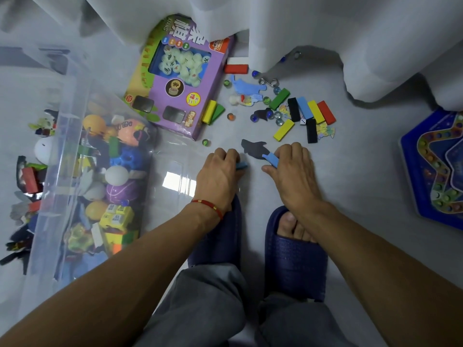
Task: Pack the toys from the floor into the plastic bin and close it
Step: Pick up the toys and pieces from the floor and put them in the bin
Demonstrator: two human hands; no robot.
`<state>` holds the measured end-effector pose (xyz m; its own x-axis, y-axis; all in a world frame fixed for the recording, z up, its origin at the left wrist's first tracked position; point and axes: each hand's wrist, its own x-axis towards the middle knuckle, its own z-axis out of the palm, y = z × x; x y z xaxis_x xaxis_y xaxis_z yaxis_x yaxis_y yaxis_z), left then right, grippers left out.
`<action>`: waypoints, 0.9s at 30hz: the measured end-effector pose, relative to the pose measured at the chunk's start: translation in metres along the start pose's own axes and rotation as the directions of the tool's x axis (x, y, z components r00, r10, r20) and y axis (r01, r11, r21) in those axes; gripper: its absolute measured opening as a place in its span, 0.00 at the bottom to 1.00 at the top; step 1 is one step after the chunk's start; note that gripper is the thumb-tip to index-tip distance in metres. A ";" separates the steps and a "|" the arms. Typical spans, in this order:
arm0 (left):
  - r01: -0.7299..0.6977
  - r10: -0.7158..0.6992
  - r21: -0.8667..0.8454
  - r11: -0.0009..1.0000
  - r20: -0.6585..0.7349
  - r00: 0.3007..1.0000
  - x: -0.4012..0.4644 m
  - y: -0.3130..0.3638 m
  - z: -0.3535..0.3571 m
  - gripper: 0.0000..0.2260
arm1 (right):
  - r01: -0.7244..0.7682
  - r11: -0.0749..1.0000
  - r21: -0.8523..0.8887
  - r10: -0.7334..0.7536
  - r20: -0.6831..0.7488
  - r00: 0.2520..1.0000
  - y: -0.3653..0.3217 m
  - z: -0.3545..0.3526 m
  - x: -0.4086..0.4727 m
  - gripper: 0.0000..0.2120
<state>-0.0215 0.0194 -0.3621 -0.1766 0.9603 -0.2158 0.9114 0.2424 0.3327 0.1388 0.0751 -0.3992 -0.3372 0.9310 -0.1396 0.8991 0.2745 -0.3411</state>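
Our forearms reach down over our blue slippers (pixel 295 256) to the floor (pixel 363 156). We curl our left hand (pixel 218 171) around a small blue piece (pixel 241 166), and our right hand (pixel 293 171) pinches a blue block (pixel 271 159) between thumb and fingers. Just ahead of both hands lies a dark flat cut-out (pixel 254 148); farther ahead, coloured blocks (pixel 305 113) and marbles lie scattered. Left of our left hand stands the clear plastic bin (pixel 75 136), open and holding toys, with a purple game box (pixel 180 76) beyond it.
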 end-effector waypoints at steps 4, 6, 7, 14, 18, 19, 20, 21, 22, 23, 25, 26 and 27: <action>0.027 -0.027 -0.003 1.000 0.003 1.000 0.001 0.000 0.003 0.13 | 0.015 0.999 0.040 -0.014 -0.011 1.000 0.000 0.000 -0.002 0.18; 0.036 -0.036 -0.036 0.999 0.012 0.999 0.002 -0.001 0.003 0.13 | 0.020 0.998 0.062 -0.020 -0.008 1.000 0.000 -0.001 -0.004 0.17; 0.030 -0.029 -0.056 0.998 0.017 0.999 0.002 -0.001 0.003 0.13 | 0.025 0.997 0.067 -0.025 -0.003 1.000 0.000 -0.002 -0.005 0.17; 0.049 -0.043 -0.156 0.987 0.042 0.998 0.005 -0.006 -0.004 0.11 | 0.076 0.993 0.089 -0.080 0.041 0.996 0.000 -0.006 -0.006 0.17; 0.129 -0.150 -0.346 0.929 -0.034 0.988 0.007 -0.018 -0.020 0.05 | 0.013 0.996 0.094 -0.018 0.063 0.998 -0.004 -0.007 -0.005 0.13; 0.191 -0.216 -0.415 0.890 -0.014 0.976 0.005 -0.017 -0.026 0.05 | -0.008 0.994 0.110 0.000 0.069 0.998 -0.006 -0.007 -0.004 0.13; 0.260 -0.286 -0.497 0.828 0.026 0.958 0.003 -0.016 -0.029 0.06 | -0.017 0.993 0.120 0.008 0.073 0.997 -0.008 -0.007 -0.003 0.12; 0.326 -0.349 -0.595 0.734 0.080 0.934 0.000 -0.014 -0.033 0.06 | -0.014 0.994 0.111 0.005 0.084 0.996 -0.010 -0.007 -0.003 0.12; 0.395 -0.407 -0.684 0.613 0.155 0.900 -0.004 -0.011 -0.035 0.07 | -0.001 0.996 0.085 -0.007 0.093 0.996 -0.012 -0.007 -0.003 0.13; 0.453 -0.440 -0.753 0.478 0.241 0.865 -0.009 -0.006 -0.038 0.08 | 0.027 0.998 0.048 -0.031 0.094 0.995 -0.013 -0.008 -0.004 0.15; 0.486 -0.463 -0.810 0.327 0.311 0.830 -0.018 0.003 -0.045 0.08 | 0.080 0.996 -0.029 -0.076 0.113 0.991 -0.014 -0.013 -0.008 0.14; 0.477 -0.474 -0.813 0.334 0.292 0.831 -0.022 0.007 -0.048 0.09 | 0.075 0.996 -0.054 -0.067 0.134 0.989 -0.014 -0.019 -0.010 0.12; 0.463 -0.487 -0.815 0.350 0.264 0.833 -0.026 0.011 -0.055 0.10 | 0.027 0.998 -0.058 -0.017 0.161 0.987 -0.011 -0.023 -0.012 0.11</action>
<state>-0.0276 0.0046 -0.3027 -0.4929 0.6450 -0.5840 -0.0658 0.6416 0.7642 0.1400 0.0662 -0.3722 -0.3930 0.8754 -0.2816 0.9045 0.3128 -0.2900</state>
